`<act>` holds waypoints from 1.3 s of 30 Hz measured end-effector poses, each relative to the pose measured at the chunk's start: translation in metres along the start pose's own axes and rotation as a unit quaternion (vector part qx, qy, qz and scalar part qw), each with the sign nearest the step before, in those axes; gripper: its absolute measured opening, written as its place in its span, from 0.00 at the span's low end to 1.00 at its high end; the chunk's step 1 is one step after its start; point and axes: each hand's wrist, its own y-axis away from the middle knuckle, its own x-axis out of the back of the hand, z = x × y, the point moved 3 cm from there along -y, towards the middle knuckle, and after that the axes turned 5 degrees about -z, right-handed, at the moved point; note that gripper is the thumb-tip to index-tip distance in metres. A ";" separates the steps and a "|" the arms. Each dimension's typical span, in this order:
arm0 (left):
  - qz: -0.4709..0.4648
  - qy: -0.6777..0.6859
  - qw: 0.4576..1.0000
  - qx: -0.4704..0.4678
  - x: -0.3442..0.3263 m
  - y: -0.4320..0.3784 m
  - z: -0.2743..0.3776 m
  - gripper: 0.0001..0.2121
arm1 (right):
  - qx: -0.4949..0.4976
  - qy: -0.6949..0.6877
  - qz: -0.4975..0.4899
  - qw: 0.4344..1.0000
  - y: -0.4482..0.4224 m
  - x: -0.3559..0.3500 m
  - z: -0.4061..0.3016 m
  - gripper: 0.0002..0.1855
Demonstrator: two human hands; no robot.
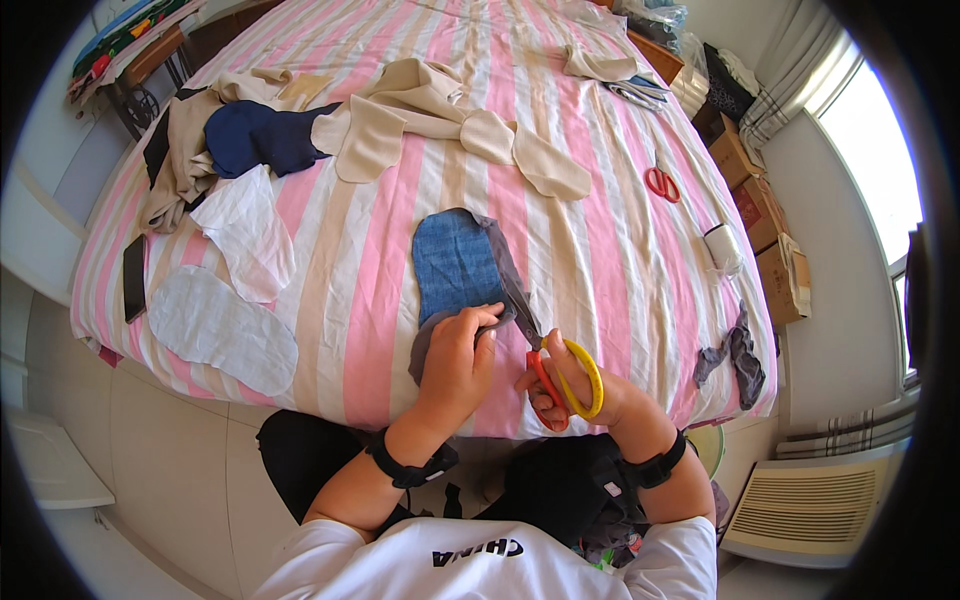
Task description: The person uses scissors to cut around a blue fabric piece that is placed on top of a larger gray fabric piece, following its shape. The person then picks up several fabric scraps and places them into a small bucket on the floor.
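My right hand (559,382) holds scissors (570,375) with one yellow and one red handle loop. Their blades lie at the right edge of dark grey fabric (506,262), which sticks out around a blue denim piece (457,259) shaped like a shoe sole. My left hand (461,360) presses on the lower end of the denim and grey layers, fingers against the cloth and thumb beside the index finger. Part of the cloth is hidden under that hand. Grey fabric scraps (739,360) lie at the bed's right edge.
The striped bedspread (375,300) bears beige cloth pieces (420,105), navy cloth (262,135), white cloth (251,232), a pale sole-shaped piece (221,330) and a phone (135,277). Red-handled scissors (663,184) and a white thread spool (723,249) lie right. Cardboard boxes (757,214) stand beyond.
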 end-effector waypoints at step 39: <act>-0.009 0.040 0.999 0.023 0.004 0.000 0.000 0.05 | 0.076 -0.032 0.039 0.996 -0.037 -0.005 -0.027 0.47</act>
